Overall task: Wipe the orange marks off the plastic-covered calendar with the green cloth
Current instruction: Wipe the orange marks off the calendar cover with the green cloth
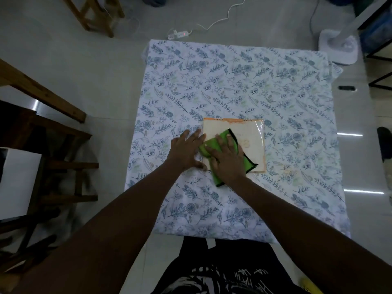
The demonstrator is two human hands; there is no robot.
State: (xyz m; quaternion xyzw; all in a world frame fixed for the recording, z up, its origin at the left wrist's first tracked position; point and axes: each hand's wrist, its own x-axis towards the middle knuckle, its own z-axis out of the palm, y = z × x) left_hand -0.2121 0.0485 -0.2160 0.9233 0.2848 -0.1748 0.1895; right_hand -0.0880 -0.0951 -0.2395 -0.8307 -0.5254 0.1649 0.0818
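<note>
The plastic-covered calendar [252, 132] lies flat on the floral tablecloth [233, 81], its spiral edge away from me. Faint orange marks [247, 143] show on the plastic just right of the cloth. The green cloth [214, 143] with a black hem is spread over the calendar's left and lower part. My right hand [228, 160] presses flat on the cloth, fingers spread. My left hand [186, 151] lies flat on the tablecloth at the calendar's left edge, fingertips touching it. Part of the calendar is hidden under the cloth and my right hand.
Wooden stools [63, 141] stand left of the table, another [95, 15] at the far left. A power strip [179, 35] with a white cable lies on the floor beyond the table. A white fan base [339, 46] and a black metal frame [379, 56] are at the far right.
</note>
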